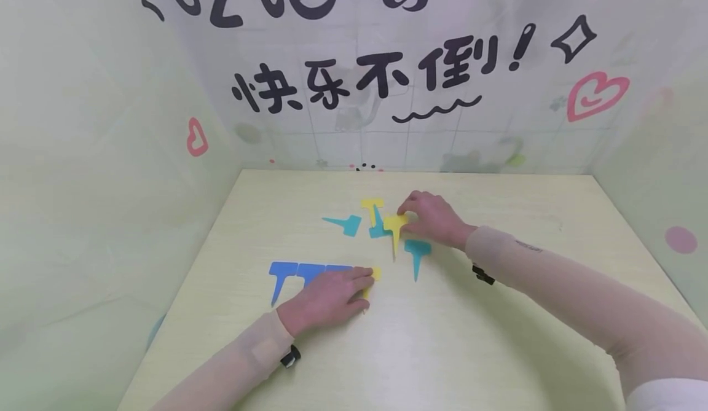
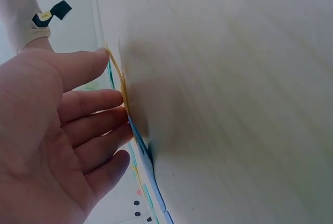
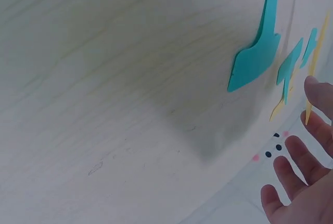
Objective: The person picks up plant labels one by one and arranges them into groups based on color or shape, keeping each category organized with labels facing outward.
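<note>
Bench [image 1: 442,349]: beneath both my hands.
Left hand [image 1: 326,297]: fingers nearly straight, touching the near yellow tag [image 1: 377,273].
Right hand [image 1: 435,217]: my thumb and forefinger pinch the middle yellow tag [image 1: 395,222] by its head; other fingers loose.
Blue tags [image 1: 283,268]: in a row on the bench, partly under my left hand.
Teal tags [image 1: 417,248]: three, near my right hand.
Far yellow tag [image 1: 372,203]: overlapping one teal tag.

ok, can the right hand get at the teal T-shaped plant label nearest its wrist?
Probably yes: the teal label lies close by, uncovered by either hand. But the right hand pinches a yellow label, so it may need to release that first.
</note>
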Demonstrator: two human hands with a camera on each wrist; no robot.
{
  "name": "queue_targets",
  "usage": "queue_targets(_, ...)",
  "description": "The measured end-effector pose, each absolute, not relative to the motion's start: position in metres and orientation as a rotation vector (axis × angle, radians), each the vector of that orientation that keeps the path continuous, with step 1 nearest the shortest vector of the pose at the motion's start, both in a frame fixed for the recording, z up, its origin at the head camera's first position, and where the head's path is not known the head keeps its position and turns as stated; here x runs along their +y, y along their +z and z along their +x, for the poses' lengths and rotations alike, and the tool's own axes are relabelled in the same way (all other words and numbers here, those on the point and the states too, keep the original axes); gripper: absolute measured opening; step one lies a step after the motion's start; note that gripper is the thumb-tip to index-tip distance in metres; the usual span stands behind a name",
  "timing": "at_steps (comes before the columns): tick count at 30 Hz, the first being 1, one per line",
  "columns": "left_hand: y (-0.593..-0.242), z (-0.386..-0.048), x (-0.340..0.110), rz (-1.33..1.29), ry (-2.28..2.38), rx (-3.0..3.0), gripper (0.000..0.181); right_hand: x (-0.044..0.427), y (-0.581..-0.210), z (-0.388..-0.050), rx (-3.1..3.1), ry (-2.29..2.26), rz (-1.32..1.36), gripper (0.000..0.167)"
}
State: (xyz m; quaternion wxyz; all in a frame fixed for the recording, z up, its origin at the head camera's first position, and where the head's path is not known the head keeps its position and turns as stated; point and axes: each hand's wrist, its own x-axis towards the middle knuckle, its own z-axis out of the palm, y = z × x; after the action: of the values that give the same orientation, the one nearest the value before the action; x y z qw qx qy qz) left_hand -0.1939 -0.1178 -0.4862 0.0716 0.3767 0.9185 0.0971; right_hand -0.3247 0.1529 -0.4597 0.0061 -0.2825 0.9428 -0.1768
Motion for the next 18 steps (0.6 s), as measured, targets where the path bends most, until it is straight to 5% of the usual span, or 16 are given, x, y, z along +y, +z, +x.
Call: queue_targets(18,-0.487,-0.193,-0.117,1.150,0.262,2.781,0.047,0.159,-0.467,-0.280,2.966,-0.623,-1.058,0.030)
